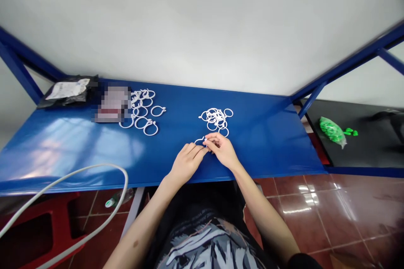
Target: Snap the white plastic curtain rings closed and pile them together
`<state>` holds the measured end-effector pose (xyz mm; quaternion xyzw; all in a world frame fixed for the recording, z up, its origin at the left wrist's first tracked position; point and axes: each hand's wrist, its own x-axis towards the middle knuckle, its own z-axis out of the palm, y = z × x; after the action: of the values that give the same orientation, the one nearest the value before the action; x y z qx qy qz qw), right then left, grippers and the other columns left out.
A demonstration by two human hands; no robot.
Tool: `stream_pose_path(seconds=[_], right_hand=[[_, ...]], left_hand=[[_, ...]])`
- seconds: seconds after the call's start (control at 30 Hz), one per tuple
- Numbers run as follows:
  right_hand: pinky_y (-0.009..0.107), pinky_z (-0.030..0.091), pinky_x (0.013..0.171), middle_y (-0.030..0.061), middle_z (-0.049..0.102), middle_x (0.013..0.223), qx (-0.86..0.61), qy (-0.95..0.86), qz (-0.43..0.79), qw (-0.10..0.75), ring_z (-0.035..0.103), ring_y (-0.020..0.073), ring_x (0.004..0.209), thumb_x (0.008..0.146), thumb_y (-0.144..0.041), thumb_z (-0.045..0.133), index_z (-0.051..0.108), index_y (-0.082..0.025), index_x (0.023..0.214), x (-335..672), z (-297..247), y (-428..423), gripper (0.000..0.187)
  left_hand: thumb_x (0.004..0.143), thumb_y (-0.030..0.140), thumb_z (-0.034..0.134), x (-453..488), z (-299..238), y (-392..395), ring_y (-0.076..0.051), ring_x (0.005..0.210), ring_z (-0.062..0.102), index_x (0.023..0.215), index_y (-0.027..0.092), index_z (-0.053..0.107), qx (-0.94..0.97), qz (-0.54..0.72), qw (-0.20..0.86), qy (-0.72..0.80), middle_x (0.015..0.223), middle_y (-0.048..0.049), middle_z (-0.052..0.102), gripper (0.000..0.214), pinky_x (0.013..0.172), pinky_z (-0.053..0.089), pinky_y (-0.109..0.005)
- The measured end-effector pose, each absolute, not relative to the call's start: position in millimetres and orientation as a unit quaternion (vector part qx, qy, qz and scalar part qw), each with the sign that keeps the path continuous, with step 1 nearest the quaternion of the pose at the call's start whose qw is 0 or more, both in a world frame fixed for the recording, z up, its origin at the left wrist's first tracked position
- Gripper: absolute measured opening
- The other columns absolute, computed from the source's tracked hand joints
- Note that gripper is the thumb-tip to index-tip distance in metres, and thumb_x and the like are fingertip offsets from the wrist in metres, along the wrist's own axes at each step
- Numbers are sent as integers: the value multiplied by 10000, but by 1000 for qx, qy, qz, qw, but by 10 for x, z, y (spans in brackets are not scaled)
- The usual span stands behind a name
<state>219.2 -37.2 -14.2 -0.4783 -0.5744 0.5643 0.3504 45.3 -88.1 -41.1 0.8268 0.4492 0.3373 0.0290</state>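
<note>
From afar, I saw the right hand (221, 150) and left hand (187, 160) pinch one ring (199, 139) in narrow grips, presumably to steady it.

No text is legible, neither the label (70, 89) on the package (66, 102) at the table's (183, 113) back left corner nor the shirt's (189, 225) lettering (217, 256).

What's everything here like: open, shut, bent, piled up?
Right hand: pinching a white ring
Left hand: fingers at that ring, grip unclear
White ring: partly hidden, can't tell if open
Rings on the left: spread out, some overlapping
Rings on the right: heaped
Black package: crumpled
Cable: bent
Green bag: bulging
</note>
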Motion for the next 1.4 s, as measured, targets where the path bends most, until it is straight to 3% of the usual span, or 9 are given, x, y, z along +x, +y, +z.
stream_pose_path(seconds=[0.27, 0.43, 0.63, 0.93, 1.07, 1.23, 1.4], right_hand=[[271, 523, 660, -9, 711, 797, -477, -598, 549, 338, 649, 140, 683, 869, -348, 698, 701, -222, 1060, 2177, -199, -362, 229], [265, 533, 656, -3, 737, 857, -450, -616, 567, 311, 672, 142, 720, 890, -349, 696, 722, -233, 1068, 2265, -213, -366, 214], [267, 549, 614, 24, 781, 919, -455, -602, 568, 328, 720, 172, 764, 868, -337, 716, 728, -235, 1076, 2219, -221, -379, 233], [259, 551, 567, 16, 773, 814, -474, -573, 575, 341, 701, 164, 680, 819, -406, 777, 747, -225, 938, 2141, -259, -369, 219], [244, 528, 512, -7, 713, 702, -476, -573, 568, 349, 641, 141, 597, 814, -416, 780, 756, -223, 866, 2136, -264, -292, 201], [259, 544, 564, -5, 718, 748, -449, -617, 533, 365, 651, 142, 620, 898, -406, 691, 747, -238, 936, 2015, -252, -125, 181], [255, 523, 587, -20, 706, 745, -422, -662, 510, 352, 638, 129, 594, 945, -385, 638, 714, -239, 933, 1952, -259, -65, 165]], left_hand=[[1001, 180, 550, 441, -370, -888, -220, 861, 644, 1101, 213, 685, 816, 341, -15, 467, 1006, -74, 757, 171, 772, 481, -368], [994, 241, 583, 456, -354, -850, -247, 954, 667, 1187, 194, 653, 758, 386, 25, 525, 1086, -110, 742, 211, 830, 504, -385], [1027, 232, 539, 425, -398, -817, -207, 775, 666, 1124, 211, 669, 751, 384, 56, 535, 893, -54, 766, 163, 716, 477, -355], [1015, 303, 566, 336, -371, -806, -196, 839, 694, 1040, 229, 718, 678, 448, 186, 552, 923, -43, 766, 171, 776, 552, -339], [971, 330, 632, 286, -310, -646, -174, 775, 692, 969, 227, 749, 643, 460, 278, 546, 927, -36, 771, 155, 691, 551, -292], [917, 374, 694, 194, -282, -409, -179, 770, 715, 963, 197, 768, 569, 495, 391, 527, 908, -48, 780, 197, 703, 576, -290], [897, 351, 730, 125, -326, -369, -172, 788, 714, 927, 212, 786, 558, 517, 407, 506, 875, -38, 759, 153, 711, 569, -283]])
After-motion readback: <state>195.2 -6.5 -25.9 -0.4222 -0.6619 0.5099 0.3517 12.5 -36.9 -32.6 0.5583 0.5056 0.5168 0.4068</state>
